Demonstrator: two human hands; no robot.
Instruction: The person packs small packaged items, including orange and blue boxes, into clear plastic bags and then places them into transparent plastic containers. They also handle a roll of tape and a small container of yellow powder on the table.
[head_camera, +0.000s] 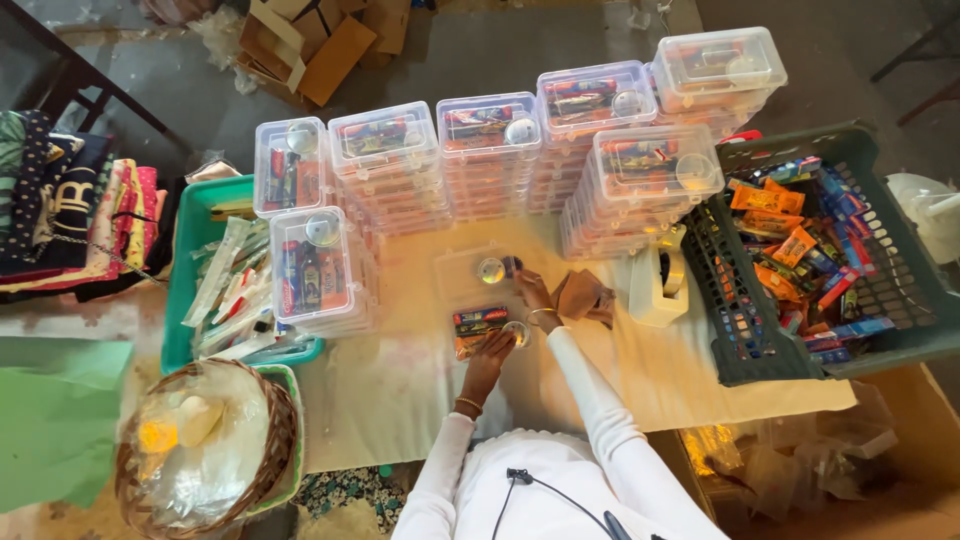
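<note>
Left hand (489, 350) fingers bent, resting on filled clear box (487, 332) at cloth (400, 380) centre; grip unclear
Right hand (532, 290) fingers curled at lid (478, 272) just beyond box, hold unclear
Brown wrappers (584, 296) just right of right hand
Tape dispenser (656, 280) beside wrappers
Box stacks (490, 155) behind
Dark crate (905, 290) far right

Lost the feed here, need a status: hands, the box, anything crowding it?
Left hand on open clear plastic box of coloured packets. Right hand at separate clear lid. Stacked filled boxes beyond, tape dispenser to the right.
</note>
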